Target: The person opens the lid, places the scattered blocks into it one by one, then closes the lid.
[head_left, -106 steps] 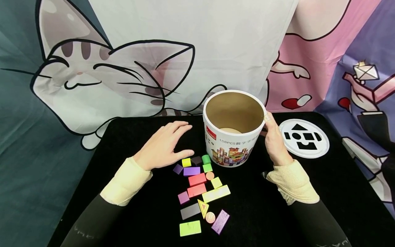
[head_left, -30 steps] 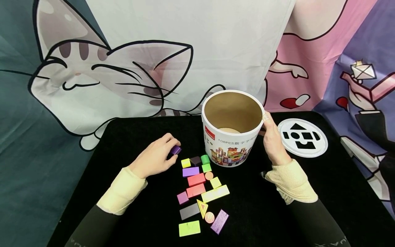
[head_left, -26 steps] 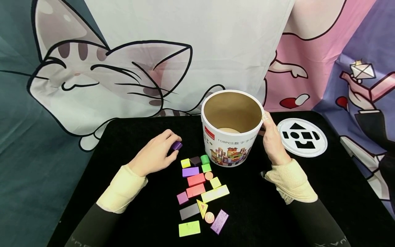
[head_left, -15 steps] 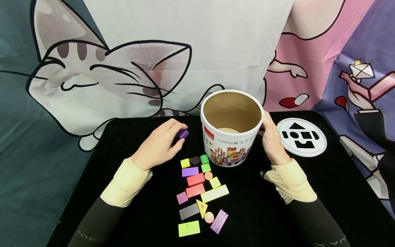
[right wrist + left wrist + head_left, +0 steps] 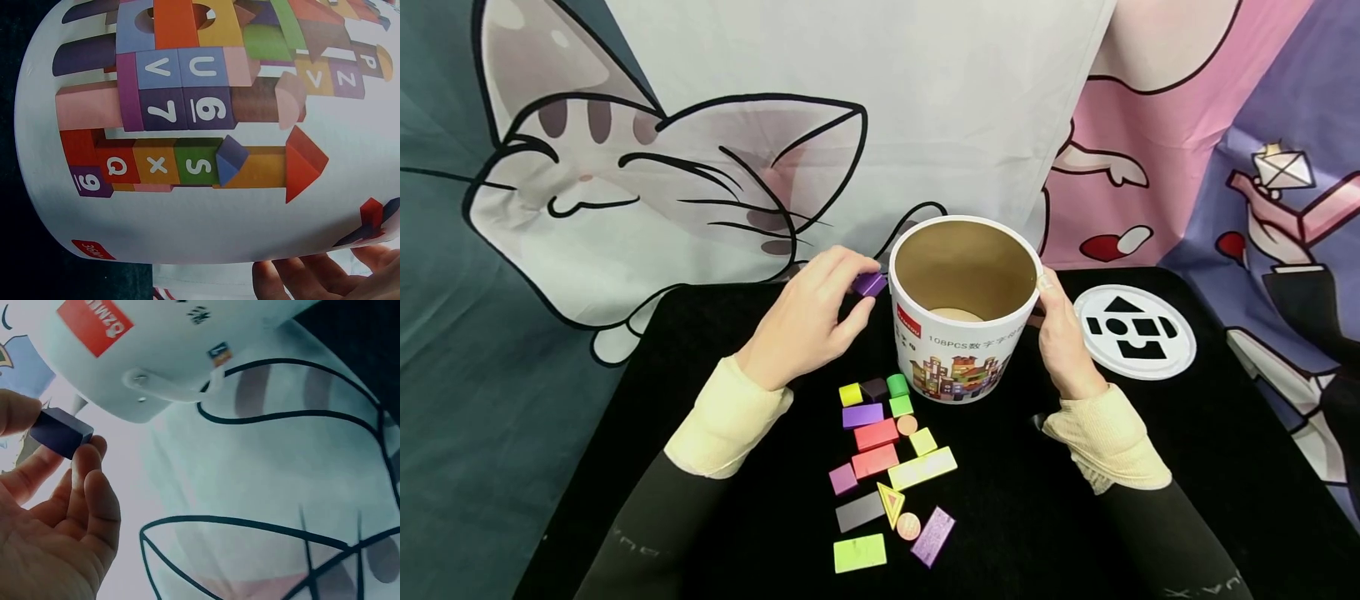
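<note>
Head view: by the half-closed left hand (image 5: 808, 321), a purple block (image 5: 870, 284) (partly hidden by fingers) is pinched just beside the rim of a white bucket (image 5: 962, 362), gripped at right by the curled right hand (image 5: 1066, 342). The bucket is best kept steady, the block raised clear. In the left wrist view its longer axis seems sloped downward, its visible end pointed lower right.

Cartoon-printed backdrop (image 5: 970, 108), pink and purple at right, black tabletop (image 5: 1030, 517)
</note>
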The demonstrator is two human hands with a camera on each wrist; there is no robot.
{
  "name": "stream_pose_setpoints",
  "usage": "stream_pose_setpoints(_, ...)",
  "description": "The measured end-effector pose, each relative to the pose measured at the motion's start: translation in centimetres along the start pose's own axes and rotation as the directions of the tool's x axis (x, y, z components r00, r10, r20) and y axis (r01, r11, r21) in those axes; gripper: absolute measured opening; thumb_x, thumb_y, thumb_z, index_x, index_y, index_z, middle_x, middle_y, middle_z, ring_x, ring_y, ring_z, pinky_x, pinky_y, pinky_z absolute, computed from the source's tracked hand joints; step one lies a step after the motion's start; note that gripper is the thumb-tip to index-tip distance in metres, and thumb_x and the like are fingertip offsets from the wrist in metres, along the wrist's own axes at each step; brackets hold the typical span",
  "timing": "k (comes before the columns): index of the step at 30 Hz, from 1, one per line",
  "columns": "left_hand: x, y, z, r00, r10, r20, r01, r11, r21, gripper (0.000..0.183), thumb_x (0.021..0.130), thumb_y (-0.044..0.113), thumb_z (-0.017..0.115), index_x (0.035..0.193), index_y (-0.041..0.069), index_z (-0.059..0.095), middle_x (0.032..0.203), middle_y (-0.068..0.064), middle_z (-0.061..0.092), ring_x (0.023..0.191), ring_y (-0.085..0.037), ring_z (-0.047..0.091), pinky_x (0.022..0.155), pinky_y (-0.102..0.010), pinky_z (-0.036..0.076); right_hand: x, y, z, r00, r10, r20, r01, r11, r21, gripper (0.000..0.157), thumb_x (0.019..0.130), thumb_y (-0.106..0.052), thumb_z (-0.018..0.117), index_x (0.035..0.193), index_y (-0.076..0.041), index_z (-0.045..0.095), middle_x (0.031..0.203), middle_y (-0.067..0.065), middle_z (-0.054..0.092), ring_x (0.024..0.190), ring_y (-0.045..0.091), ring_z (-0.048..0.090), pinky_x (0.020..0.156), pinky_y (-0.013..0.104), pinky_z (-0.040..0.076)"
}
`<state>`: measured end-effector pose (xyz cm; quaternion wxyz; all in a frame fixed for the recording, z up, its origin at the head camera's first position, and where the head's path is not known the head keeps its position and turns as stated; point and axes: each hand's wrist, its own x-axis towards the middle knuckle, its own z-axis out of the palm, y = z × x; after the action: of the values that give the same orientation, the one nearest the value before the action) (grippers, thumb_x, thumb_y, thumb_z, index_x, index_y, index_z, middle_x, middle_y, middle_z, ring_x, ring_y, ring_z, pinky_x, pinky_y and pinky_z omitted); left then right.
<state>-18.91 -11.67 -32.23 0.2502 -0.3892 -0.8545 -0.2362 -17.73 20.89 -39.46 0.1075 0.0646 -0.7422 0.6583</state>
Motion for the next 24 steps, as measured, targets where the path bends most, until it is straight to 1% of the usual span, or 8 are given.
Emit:
stream_pose_setpoints(4, 1.6, 0.7, -0.1, 0.999, 0.024, -0.036, -0.025, 0.999, -0.021, 0.031, 0.097, 0.017, 0.061, 0.125, 0.005, 0.065, 0.116, -0.005, 0.064, 0.105, -0.018, 0.059, 0.096, -0.033, 0.050, 0.0, -0.1, 0.0, 1.000, -0.003, 0.000, 0.003, 1.000, 0.006, 0.061, 0.112, -0.045, 0.026, 0.156, -0.007, 0.042, 0.152, 0.017, 0.047, 0.132, 0.030, 0.045, 0.099, 0.029, 0.042)
stream_pose_setpoints(8, 3.2, 1.4, 0.0, 0.997, 0.060, -0.047, -0.062, 0.997, -0.035, 0.031, 0.098, 0.017, 0.062, 0.125, 0.004, 0.065, 0.117, -0.008, 0.065, 0.108, -0.021, 0.061, 0.100, -0.034, 0.051, 0.0, -0.1, -0.1, 1.000, 0.006, -0.005, -0.006, 1.000, -0.005, 0.062, 0.111, -0.047, 0.026, 0.156, -0.008, 0.043, 0.151, 0.017, 0.048, 0.131, 0.030, 0.046, 0.097, 0.026, 0.043)
stream_pose_setpoints(10, 3.9, 1.7, 0.1, 0.997, 0.072, -0.041, -0.073, 0.997, -0.037, 0.030, 0.098, 0.018, 0.062, 0.125, 0.003, 0.065, 0.118, -0.008, 0.066, 0.109, -0.022, 0.061, 0.101, -0.036, 0.051, 0.0, -0.1, -0.2, 1.000, 0.012, -0.006, -0.012, 1.000, -0.007, 0.063, 0.111, -0.048, 0.026, 0.156, -0.007, 0.043, 0.151, 0.018, 0.047, 0.131, 0.029, 0.046, 0.097, 0.024, 0.043)
stream_pose_setpoints(15, 5.3, 2.2, 0.7, 0.996, 0.085, -0.017, -0.085, 0.996, -0.034, 0.029, 0.098, 0.017, 0.061, 0.124, 0.004, 0.065, 0.117, -0.008, 0.065, 0.108, -0.022, 0.060, 0.099, -0.035, 0.051, 0.0, -0.1, -0.2, 1.000, 0.016, -0.006, -0.016, 1.000, -0.018, 0.062, 0.111, -0.048, 0.026, 0.156, -0.008, 0.043, 0.152, 0.016, 0.047, 0.132, 0.028, 0.046, 0.096, 0.022, 0.044)
stream_pose_setpoints(20, 6.4, 2.8, 1.5, 0.995, 0.102, 0.018, -0.101, 0.994, -0.033, 0.029, 0.099, 0.019, 0.062, 0.125, 0.005, 0.064, 0.119, -0.007, 0.065, 0.109, -0.021, 0.061, 0.100, -0.033, 0.050, 0.1, 0.0, -0.2, 1.000, 0.017, -0.009, -0.018, 0.999, -0.033, 0.060, 0.111, -0.048, 0.025, 0.156, -0.013, 0.044, 0.153, 0.012, 0.049, 0.130, 0.019, 0.049, 0.095, 0.023, 0.045)
stream_pose_setpoints(24, 6.9, 3.3, 2.1, 0.992, 0.111, 0.054, -0.110, 0.994, -0.018, 0.029, 0.100, 0.022, 0.063, 0.125, 0.007, 0.064, 0.116, -0.006, 0.064, 0.106, -0.020, 0.060, 0.098, -0.032, 0.050, 0.1, 0.2, -0.1, 1.000, 0.022, -0.010, -0.023, 0.999, -0.031, 0.059, 0.111, -0.047, 0.025, 0.156, -0.014, 0.045, 0.153, 0.011, 0.049, 0.128, 0.014, 0.050, 0.094, 0.025, 0.045)
